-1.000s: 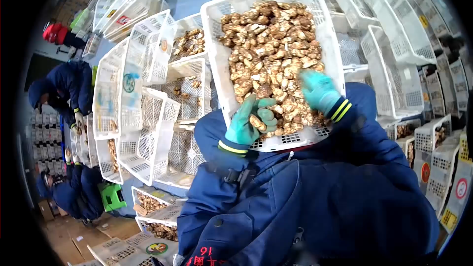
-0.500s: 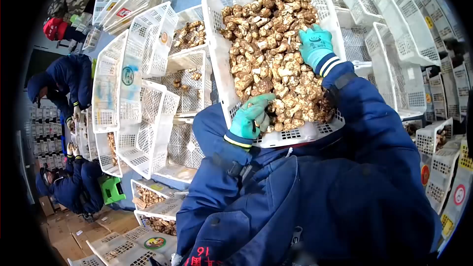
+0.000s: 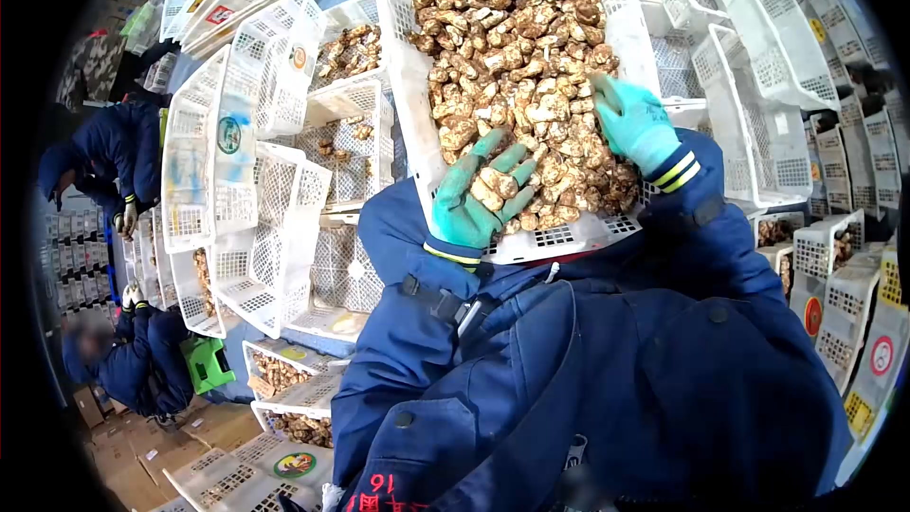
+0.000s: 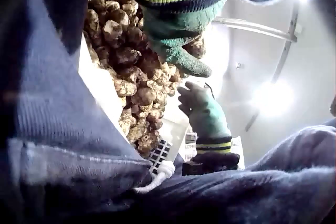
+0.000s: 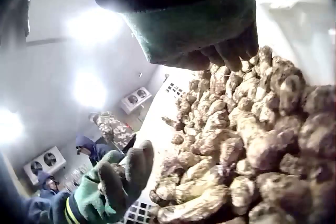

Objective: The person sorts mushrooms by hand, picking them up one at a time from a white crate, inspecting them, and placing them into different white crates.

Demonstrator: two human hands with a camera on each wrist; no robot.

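Observation:
A white perforated crate (image 3: 403,85) on the person's lap is filled with stubby brown-and-cream mushrooms (image 3: 531,57). Near its front left corner, the green-gloved left hand (image 3: 474,204) is turned palm up, holding a mushroom (image 3: 493,188) in the palm with the fingers bent up around it. The same glove (image 5: 113,184) shows its curled fingers in the right wrist view. Over the right side of the pile, the gloved right hand (image 3: 633,123) has its fingertips by the mushrooms, fingers loosely bent. From the left wrist view, nothing shows in the right hand (image 4: 205,111).
White crates (image 3: 275,237) stand to the left, some with mushrooms in them. More crates (image 3: 749,123) line the right. Two people in dark blue (image 3: 118,152) work at the far left near a green stool (image 3: 206,365). Cardboard (image 3: 142,455) covers the floor there.
The left hand has rolled from palm inward to palm up, showing the mushroom in it. The right hand moved back off the far right of the pile toward the person.

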